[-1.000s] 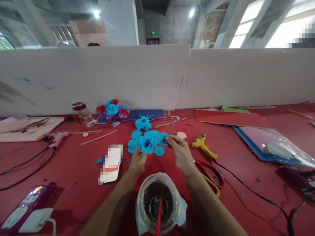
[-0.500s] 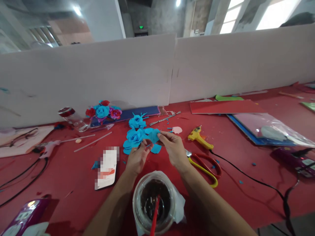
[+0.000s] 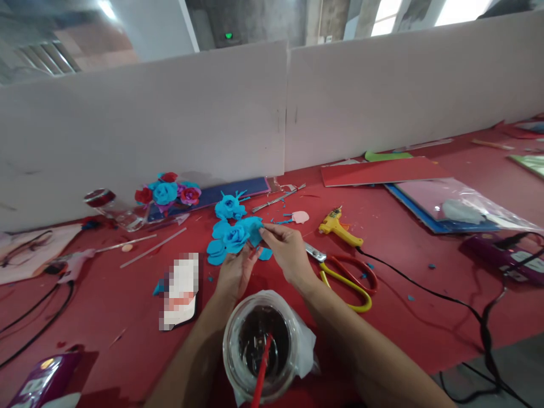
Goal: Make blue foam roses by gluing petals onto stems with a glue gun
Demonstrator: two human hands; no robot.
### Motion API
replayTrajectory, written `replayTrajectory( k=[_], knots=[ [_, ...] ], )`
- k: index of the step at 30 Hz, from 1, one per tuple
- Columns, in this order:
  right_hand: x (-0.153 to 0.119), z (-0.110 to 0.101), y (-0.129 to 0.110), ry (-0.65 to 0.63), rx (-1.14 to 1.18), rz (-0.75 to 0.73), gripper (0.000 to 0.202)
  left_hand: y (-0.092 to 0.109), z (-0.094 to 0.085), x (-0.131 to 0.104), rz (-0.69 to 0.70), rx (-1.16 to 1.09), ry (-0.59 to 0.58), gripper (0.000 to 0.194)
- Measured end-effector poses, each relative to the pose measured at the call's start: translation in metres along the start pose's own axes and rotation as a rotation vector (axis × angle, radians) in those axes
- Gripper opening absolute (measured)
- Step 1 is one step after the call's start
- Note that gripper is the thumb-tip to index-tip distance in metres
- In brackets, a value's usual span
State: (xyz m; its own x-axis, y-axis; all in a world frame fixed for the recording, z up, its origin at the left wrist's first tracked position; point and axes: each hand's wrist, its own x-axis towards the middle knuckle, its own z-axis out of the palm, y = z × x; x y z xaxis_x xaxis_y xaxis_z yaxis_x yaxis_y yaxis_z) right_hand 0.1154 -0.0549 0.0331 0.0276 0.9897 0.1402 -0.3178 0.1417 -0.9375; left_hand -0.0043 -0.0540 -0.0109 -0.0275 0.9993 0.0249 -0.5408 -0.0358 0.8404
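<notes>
A blue paper petal [image 3: 255, 231] is pinched between the thumb and fingers of my right hand [image 3: 289, 252]. My left hand [image 3: 237, 271] is closed at the lower edge of this petal, its fingertips partly hidden. Just behind and left of my hands lies a blue paper rose [image 3: 234, 237], with loose blue petals [image 3: 216, 253] beside it. A smaller blue flower [image 3: 230, 206] with thin sepals lies farther back. Another blue petal [image 3: 266, 254] shows under my right hand.
Close in front stands a cup of dark drink [image 3: 260, 345] with a red straw. Red-and-yellow scissors [image 3: 348, 283] and a yellow glue gun [image 3: 340, 226] lie right. Left are a phone [image 3: 182, 294], a pink glue gun [image 3: 72, 266] and a flower bunch [image 3: 168, 191].
The petal has moved slightly left and turned, now overlapping the rose's right side. Both hands have come closer together around it. The camera view has shifted a little.
</notes>
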Motion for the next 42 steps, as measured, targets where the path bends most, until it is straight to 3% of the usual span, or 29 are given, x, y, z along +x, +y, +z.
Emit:
replayTrajectory(
  k=[11, 17, 21, 26, 33, 42],
  knots=[
    [-0.002, 0.004, 0.002, -0.018, -0.031, 0.001, 0.021, 0.001, 0.008, -0.003, 0.027, -0.029, -0.052, 0.034],
    [-0.005, 0.007, -0.002, -0.013, 0.041, 0.039, 0.025, 0.000, 0.005, -0.002, 0.064, 0.017, -0.063, 0.029],
    [-0.006, 0.009, -0.004, 0.001, 0.087, 0.066, 0.028, -0.001, 0.002, -0.003, 0.077, 0.111, -0.015, 0.022],
    [-0.008, 0.011, -0.008, 0.031, 0.119, 0.103, 0.029, -0.002, 0.001, -0.003, 0.189, 0.174, 0.016, 0.016],
    [-0.008, 0.011, -0.011, 0.020, 0.108, 0.105, 0.029, 0.002, 0.003, -0.003, 0.250, 0.213, 0.051, 0.019],
    [-0.009, 0.010, -0.008, 0.029, 0.027, 0.072, 0.027, 0.002, 0.001, -0.002, 0.236, 0.226, 0.119, 0.011]
  ],
)
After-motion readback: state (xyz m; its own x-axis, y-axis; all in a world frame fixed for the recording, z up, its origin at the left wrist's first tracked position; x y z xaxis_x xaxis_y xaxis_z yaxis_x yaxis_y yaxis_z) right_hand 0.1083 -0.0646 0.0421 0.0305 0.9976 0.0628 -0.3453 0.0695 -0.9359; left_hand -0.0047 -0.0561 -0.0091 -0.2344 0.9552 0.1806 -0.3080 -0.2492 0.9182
